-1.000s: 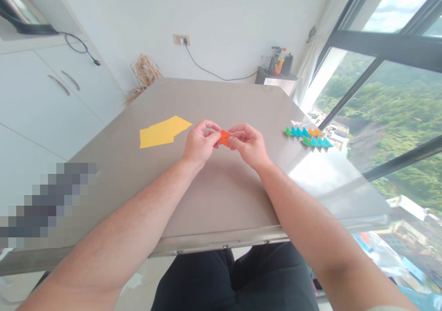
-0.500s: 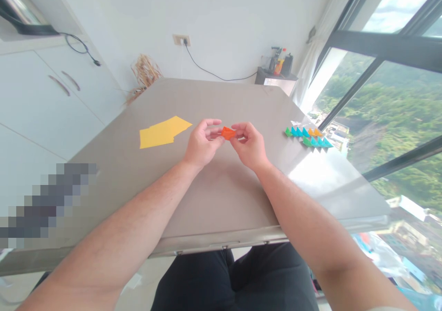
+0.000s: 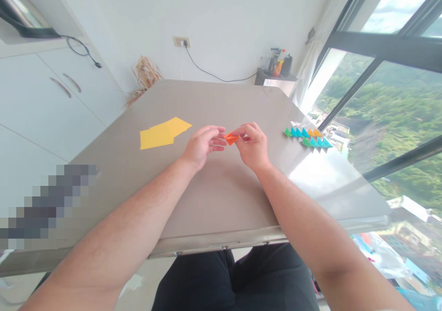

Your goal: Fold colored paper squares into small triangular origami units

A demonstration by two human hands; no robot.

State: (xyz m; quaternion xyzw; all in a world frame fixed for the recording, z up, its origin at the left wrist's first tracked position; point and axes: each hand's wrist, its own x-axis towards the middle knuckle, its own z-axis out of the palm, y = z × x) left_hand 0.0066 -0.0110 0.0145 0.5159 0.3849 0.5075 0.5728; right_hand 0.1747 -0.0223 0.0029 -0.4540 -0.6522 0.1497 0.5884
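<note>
An orange folded-paper piece (image 3: 230, 139), perhaps a small boat, is held above the table between the thumb and fingers of my right hand (image 3: 253, 145). My left hand (image 3: 203, 146) is beside its left end, fingers stretched out and apart; whether a fingertip touches the paper I cannot tell. Yellow paper sheets (image 3: 160, 134) lie overlapping on the table, left of my left hand. Over on the right, small folded-paper boats (image 3: 305, 133) in green, blue and orange stand in two rows.
The grey-brown table (image 3: 214, 196) has its front edge close to my lap. Windows (image 3: 390, 95) run along the right side. A low dark cabinet (image 3: 274, 77) with bottles stands past the far edge, and dried stalks (image 3: 147, 74) stand at the far left.
My left hand has come off its pinch on the orange paper and its fingers have straightened. In my right hand the paper has turned and shifted slightly right and down.
</note>
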